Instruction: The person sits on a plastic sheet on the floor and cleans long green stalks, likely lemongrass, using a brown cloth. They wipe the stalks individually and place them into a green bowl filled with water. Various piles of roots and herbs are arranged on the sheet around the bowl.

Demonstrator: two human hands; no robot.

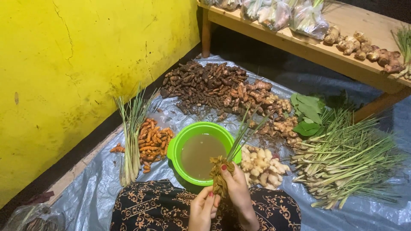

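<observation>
I have one head-worn view only, looking steeply down from close above the lap toward the floor sheet [299, 81], facing the yellow wall [85, 64] corner and wooden shelf [299, 40].

You have one green bowl [177, 145] of murky water before you, and two hands, left hand [202, 209] and right hand [235, 188], at one lemongrass stalk [239, 137]. You see two lemongrass heaps: a small bunch [130, 132] and a big pile [346, 158]. There are three plastic bags [280, 15] on one wooden shelf [342, 57].
</observation>
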